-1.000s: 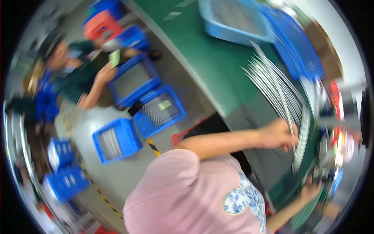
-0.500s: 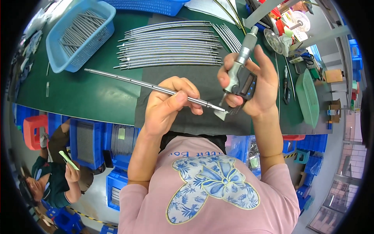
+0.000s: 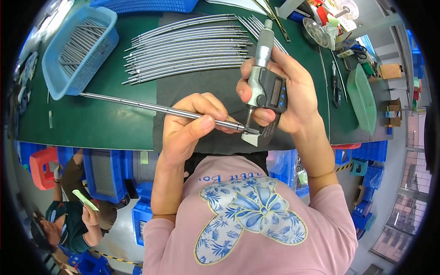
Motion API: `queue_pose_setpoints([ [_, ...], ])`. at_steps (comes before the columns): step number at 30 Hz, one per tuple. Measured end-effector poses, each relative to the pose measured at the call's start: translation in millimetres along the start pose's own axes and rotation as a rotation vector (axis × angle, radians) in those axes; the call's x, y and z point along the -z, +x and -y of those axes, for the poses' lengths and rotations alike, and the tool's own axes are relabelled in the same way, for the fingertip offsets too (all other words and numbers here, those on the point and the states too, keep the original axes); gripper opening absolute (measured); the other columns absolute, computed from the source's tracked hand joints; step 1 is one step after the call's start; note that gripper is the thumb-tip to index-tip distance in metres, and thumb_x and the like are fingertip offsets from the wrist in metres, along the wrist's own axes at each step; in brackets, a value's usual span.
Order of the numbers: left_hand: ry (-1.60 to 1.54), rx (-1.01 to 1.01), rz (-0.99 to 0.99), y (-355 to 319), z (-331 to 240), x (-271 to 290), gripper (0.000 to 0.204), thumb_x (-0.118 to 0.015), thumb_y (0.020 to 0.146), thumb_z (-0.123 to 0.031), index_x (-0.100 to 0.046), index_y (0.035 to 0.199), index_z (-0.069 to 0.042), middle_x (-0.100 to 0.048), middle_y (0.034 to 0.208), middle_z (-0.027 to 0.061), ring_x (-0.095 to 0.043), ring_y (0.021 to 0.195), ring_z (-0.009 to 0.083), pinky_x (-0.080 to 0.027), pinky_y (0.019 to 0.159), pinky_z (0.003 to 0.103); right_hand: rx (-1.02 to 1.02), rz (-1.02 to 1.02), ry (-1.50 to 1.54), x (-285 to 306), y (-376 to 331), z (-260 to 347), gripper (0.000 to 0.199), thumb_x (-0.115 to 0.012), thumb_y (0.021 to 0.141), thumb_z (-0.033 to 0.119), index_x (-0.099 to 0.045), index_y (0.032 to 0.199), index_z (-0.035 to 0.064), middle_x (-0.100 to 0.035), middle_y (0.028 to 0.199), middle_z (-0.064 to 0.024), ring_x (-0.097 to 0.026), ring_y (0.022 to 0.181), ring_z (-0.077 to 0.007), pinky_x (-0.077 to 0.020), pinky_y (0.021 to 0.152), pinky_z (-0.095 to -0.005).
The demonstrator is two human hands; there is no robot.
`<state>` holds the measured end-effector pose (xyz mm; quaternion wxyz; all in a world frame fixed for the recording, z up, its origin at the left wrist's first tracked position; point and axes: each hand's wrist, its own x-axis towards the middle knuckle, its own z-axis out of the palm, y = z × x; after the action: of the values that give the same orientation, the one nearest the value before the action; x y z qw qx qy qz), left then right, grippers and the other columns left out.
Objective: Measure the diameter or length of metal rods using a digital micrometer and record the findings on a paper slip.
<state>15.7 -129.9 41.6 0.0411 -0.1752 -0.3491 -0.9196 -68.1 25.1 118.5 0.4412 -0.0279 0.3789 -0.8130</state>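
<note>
The left hand (image 3: 190,123) is closed around a long steel rod (image 3: 151,108), pinching it near its right end between thumb and fingers, while the rest of the rod runs out to the left above the green tabletop (image 3: 91,123). The right hand (image 3: 288,91) is wrapped around a digital micrometer (image 3: 266,87), held upright over a dark mat (image 3: 201,91), with the rod's tip resting in the gap at the micrometer's lower frame. Behind them lies a row of similar rods (image 3: 188,48), and a blue basket (image 3: 75,50) of shorter pieces sits at the far left. From where I stand, the risk looks to be the rod's long unsupported length: if it sags or the left hand tilts, the tip could sit crooked in the gap and give a false reading, or slip out altogether. A loose grip on the micrometer could let it twist as well.
</note>
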Motion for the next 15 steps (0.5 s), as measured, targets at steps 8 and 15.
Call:
queue_pose_setpoints([
  [8,0.058,0.04,0.021,-0.2,-1.4,-3.7,0.012,-0.052,0.082,-0.007,-0.051,0.084,0.004,-0.053,0.08,0.0166,-0.061,0.069,0.0234,-0.053,0.064,0.032,0.02,-0.027,-0.036,2.8,-3.4,-1.1,0.061,-0.028,0.086,0.051,-0.053,0.088,-0.0041,-0.06,0.068,-0.0185,-0.048,0.034,-0.0177,-0.041,0.032,-0.0245],
  [15,0.051,0.072,0.011,0.6,1.2,-5.9,0.012,-0.052,0.081,-0.007,-0.05,0.083,0.004,-0.052,0.08,0.0167,-0.062,0.068,0.0241,-0.055,0.063,0.032,0.06,-0.069,-0.083,4.8,-5.1,-1.4,0.059,-0.03,0.087,0.049,-0.054,0.086,-0.0044,-0.059,0.066,-0.0182,-0.048,0.034,-0.0172,-0.0401,0.032,-0.0237],
])
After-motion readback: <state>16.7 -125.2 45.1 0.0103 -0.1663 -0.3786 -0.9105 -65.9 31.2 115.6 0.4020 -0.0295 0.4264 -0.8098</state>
